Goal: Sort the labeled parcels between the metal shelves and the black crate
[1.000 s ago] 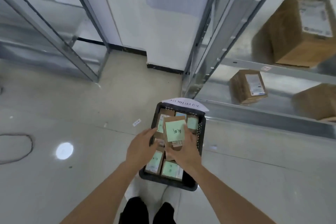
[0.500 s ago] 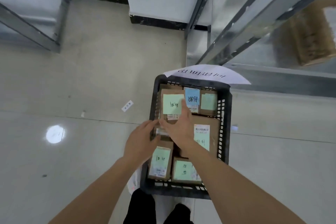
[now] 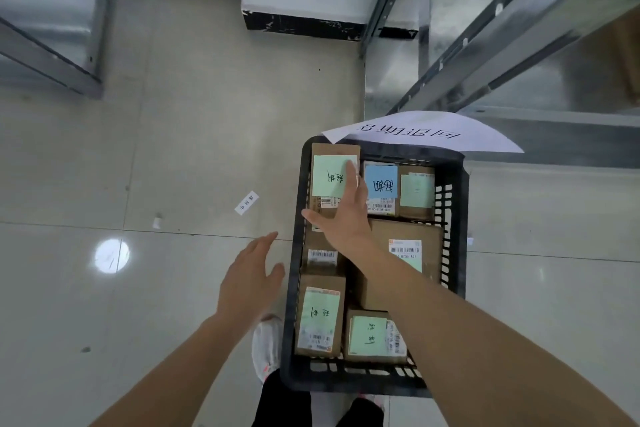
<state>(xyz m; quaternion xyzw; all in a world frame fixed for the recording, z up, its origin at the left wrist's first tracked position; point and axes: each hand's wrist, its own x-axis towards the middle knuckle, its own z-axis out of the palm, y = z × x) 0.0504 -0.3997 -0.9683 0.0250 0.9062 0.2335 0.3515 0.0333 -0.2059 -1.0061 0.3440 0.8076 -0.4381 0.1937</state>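
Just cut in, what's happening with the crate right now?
A person is sorting small cardboard parcels in the black plastic crate on the floor. Their right hand lies flat with straight fingers on the far-left brown parcel with a green note. The left hand hovers open beside the crate, holding nothing.

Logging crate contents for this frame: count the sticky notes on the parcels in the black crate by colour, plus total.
Green sticky notes: 4
Blue sticky notes: 1
Total: 5
A further green patch on the large parcel sits partly under the right hand's forearm; cannot tell if it is a note.
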